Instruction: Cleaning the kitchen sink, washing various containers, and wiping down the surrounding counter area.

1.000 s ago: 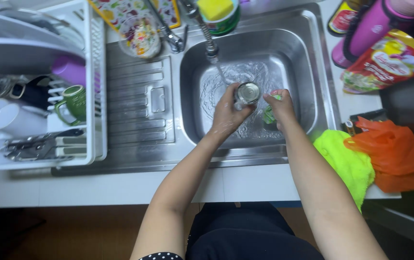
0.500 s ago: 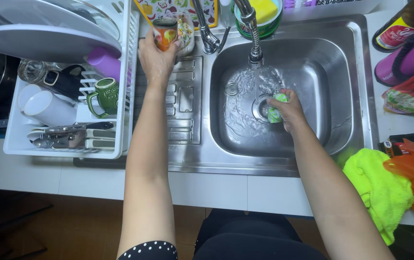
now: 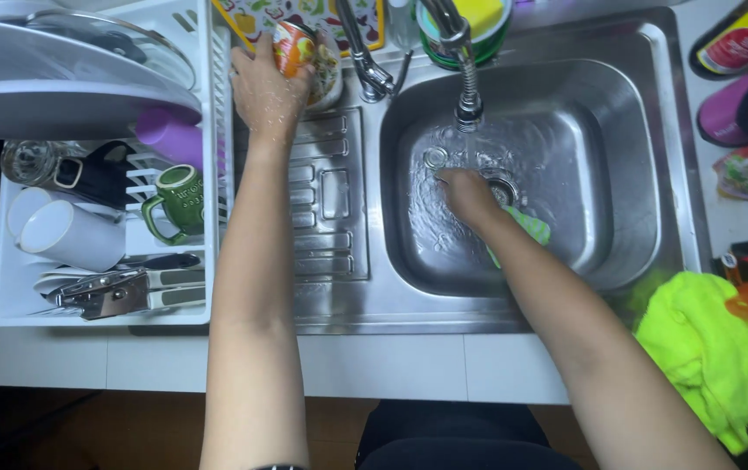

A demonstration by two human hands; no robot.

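Steel sink point(image 3: 653, 157) fills the pale surface under a running tap. Far left of its basin, the left hand point(image 3: 265, 87) has its grip closed around an upright orange can point(image 3: 294, 48). Inside the basin, the right hand point(image 3: 468, 196) presses a green sponge point(image 3: 531, 228); its grip looks closed.

dish rack point(image 3: 8, 300) left of sink point(image 3: 670, 174), cloths point(image 3: 709, 352) right of sink
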